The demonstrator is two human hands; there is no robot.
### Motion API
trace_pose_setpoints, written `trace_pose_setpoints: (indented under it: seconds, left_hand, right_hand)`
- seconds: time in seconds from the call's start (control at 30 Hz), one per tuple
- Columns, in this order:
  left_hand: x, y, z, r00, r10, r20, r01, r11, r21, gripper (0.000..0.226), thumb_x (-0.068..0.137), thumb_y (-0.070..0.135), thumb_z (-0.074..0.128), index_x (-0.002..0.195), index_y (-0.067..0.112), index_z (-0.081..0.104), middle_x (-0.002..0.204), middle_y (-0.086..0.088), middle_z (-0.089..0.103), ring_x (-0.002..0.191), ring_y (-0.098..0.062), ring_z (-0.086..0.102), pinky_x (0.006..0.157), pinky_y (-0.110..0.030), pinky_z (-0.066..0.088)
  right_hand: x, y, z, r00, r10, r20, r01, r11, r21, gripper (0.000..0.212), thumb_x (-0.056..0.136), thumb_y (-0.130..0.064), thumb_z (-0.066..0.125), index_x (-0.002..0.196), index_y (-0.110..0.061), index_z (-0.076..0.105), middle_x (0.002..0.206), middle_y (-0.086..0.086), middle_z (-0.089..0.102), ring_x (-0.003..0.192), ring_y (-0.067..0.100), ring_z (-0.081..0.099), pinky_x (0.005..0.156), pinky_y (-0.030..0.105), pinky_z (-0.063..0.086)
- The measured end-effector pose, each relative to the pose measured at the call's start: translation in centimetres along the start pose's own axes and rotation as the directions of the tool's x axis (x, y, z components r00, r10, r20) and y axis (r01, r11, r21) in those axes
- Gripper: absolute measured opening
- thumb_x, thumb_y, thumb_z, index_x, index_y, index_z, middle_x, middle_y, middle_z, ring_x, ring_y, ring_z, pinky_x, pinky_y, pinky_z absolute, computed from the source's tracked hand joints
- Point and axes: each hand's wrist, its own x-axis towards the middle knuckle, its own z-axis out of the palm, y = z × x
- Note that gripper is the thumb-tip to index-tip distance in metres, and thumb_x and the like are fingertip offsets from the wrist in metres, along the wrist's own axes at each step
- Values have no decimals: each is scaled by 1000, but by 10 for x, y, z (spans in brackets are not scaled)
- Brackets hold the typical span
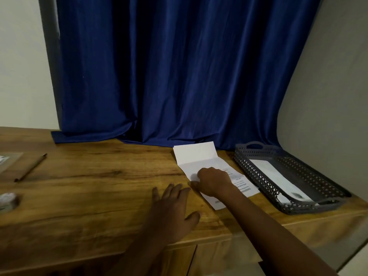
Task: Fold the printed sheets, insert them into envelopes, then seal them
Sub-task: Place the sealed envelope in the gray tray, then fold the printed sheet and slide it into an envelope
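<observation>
A white printed sheet [201,159] lies on the wooden table [95,188], right of centre, its far third folded up and standing at an angle. My right hand [213,182] rests on the sheet's middle with fingers curled, pinching its left edge. My left hand [173,208] lies flat on the bare wood just left of the sheet, fingers spread, holding nothing. Printed text shows on the sheet's near right part. A white envelope [278,180] lies inside the grey tray.
A grey perforated tray [256,176] with handles sits at the table's right end by the wall. A dark pencil [30,167] lies at far left, beside a clear plastic sleeve [8,161] and a blurred roll [8,200]. A blue curtain [169,76] hangs behind the table.
</observation>
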Motion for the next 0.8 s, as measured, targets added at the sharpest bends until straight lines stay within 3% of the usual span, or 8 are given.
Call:
trace_pose_setpoints:
  seconds: [0.2,0.3,0.37,0.47,0.63,0.8]
  left_hand:
    - [-4,0,-8,979,-25,-201,-12,984,-179,80,91,59,54,158,29,22,166,3,18,153,-17,14,123,-47,17]
    - [-7,0,-16,940,-82,-331,-59,917,-395,69,90,45,65,151,27,39,162,2,27,149,-17,23,120,-46,26]
    - [-10,-4,-23,924,-120,-362,-61,890,-451,64,86,43,63,145,29,46,160,4,31,148,-16,26,119,-49,28]
    - [-16,-23,-36,942,-73,-328,-13,968,-251,58,90,50,60,144,40,43,165,11,21,152,-12,15,123,-53,20]
    - [-36,-72,-70,972,-88,-218,82,996,-35,56,96,58,54,147,44,38,166,14,21,155,-10,8,126,-52,-2]
    - [-65,-111,-96,991,-124,-48,131,971,198,60,99,59,44,154,41,29,169,10,14,156,-14,2,123,-55,-11]
  right_hand:
    - [-34,-12,-2,998,-66,-3,66,993,100,64,92,-69,47,131,-20,60,131,3,66,117,25,61,101,42,47]
    - [-54,-20,-3,990,-138,-42,142,984,107,49,95,-57,52,127,-21,64,127,3,67,114,23,61,101,41,48]
    - [-66,-26,-1,970,-220,-100,231,966,113,42,97,-50,50,118,-20,67,119,2,70,105,19,63,97,40,50]
    - [-80,-36,3,935,-335,-119,351,923,156,43,99,-52,42,120,-22,65,121,0,68,107,14,60,99,38,48]
    - [-92,-60,8,866,-494,-82,496,826,269,45,100,-44,48,145,-33,48,157,-10,43,147,17,33,119,37,25]
    - [-94,-98,9,796,-603,-51,569,718,400,49,98,-30,56,141,-50,44,160,-26,28,146,8,29,111,23,22]
